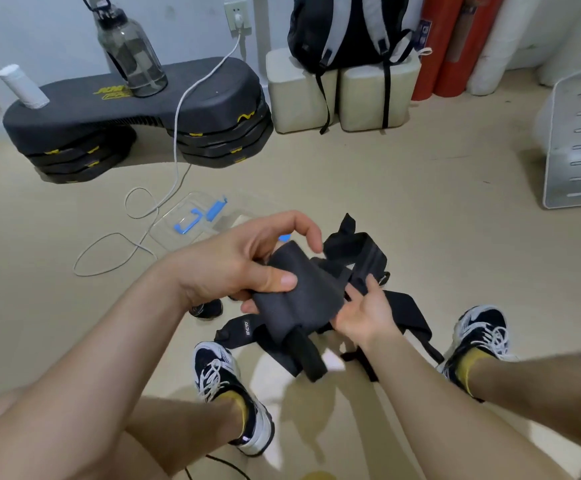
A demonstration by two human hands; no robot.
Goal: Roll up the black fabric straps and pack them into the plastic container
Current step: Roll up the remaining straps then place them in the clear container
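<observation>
A wide black fabric strap is held above the floor between my feet. My left hand grips its upper part, thumb pressed on the front and fingers curled behind. My right hand lies palm up under the strap's right edge, fingers mostly straight against the cloth. More black straps trail behind and below, one with a padded handle hanging down. The clear plastic container with blue clips lies on the floor just beyond my left hand, partly hidden by it.
A white cable loops across the floor by the container. A black step platform carries a water bottle. A backpack sits on cream cubes; a white rack stands at the right. My shoes flank the straps.
</observation>
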